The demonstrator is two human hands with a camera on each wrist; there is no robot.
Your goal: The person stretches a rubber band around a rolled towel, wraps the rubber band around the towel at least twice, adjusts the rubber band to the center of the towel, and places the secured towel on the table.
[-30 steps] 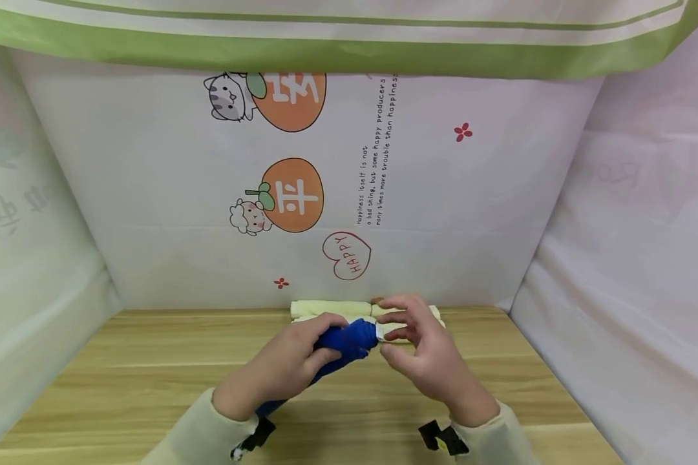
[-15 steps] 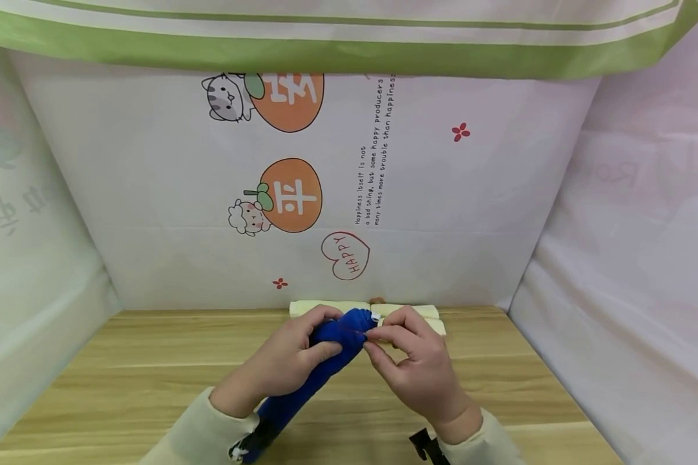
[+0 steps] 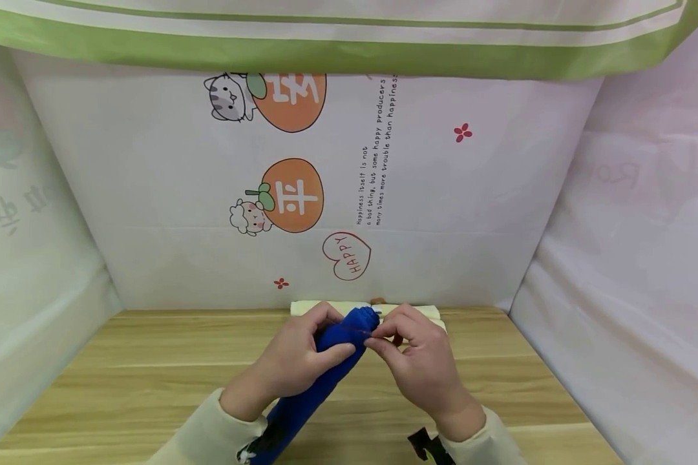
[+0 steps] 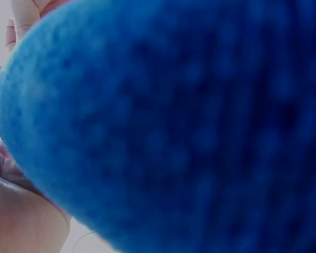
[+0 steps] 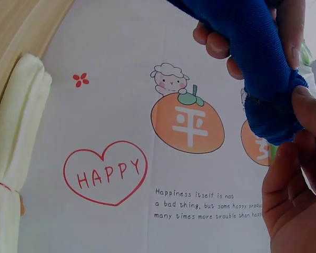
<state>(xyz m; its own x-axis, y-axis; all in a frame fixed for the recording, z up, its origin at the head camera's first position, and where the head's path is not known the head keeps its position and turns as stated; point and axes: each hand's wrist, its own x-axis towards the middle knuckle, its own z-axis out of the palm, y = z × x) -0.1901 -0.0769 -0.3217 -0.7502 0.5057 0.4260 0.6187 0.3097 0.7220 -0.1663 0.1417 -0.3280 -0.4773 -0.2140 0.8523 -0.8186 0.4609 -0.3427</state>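
Note:
A rolled blue towel (image 3: 318,395) slants up from the near edge towards the back of the table. My left hand (image 3: 293,355) grips it below its far end, thumb on the near side and fingers around the back. Across the roll near that end runs a thin reddish band (image 3: 355,330). Thumb and fingertips of my right hand (image 3: 419,361) pinch the band at the towel's right side. Ribbed blue cloth of the towel (image 4: 147,126) fills most of the left wrist view. From the right wrist, the towel (image 5: 258,52) looks gathered in where the band crosses it.
Pale yellow rolled towels (image 3: 326,309) lie along the back of the wooden table (image 3: 180,368); in the right wrist view a red band circles one. A printed white sheet (image 3: 419,194) stands upright behind them, with white fabric sides left and right.
My right hand has moved from the white tag at the towel's end down to the band, which it pinches. The towel's far end has tipped up slightly, and more of its length shows.

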